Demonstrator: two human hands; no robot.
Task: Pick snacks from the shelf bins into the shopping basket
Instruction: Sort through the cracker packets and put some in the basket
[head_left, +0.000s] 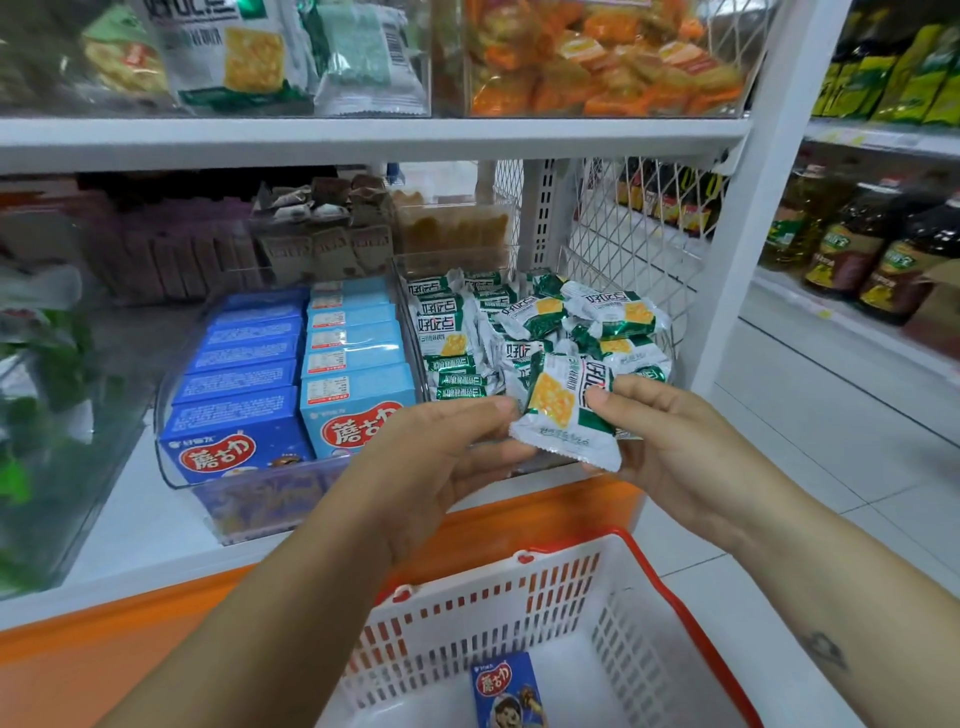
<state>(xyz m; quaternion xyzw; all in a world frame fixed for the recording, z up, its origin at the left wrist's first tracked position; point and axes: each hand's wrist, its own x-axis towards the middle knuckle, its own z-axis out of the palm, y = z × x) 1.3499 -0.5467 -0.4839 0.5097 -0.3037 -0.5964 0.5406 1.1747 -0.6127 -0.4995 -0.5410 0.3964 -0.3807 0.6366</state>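
Note:
A white and green cracker packet (566, 415) hangs in front of the shelf edge, held between both hands. My left hand (441, 457) pinches its left side and my right hand (670, 441) pinches its right side with thumb on top. Behind it a clear bin (545, 322) holds several more of the same packets. Below stands the white shopping basket (519, 603) with a red rim. One dark blue snack box (506, 693) lies on the basket floor.
A clear bin (176, 467) to the left holds rows of dark blue boxes (234, 395) and light blue boxes (353, 374). Upper shelf bins carry cracker bags (234, 52) and orange packets (597, 57). Oil bottles (857, 244) line the shelves at right. Tiled floor lies right of the basket.

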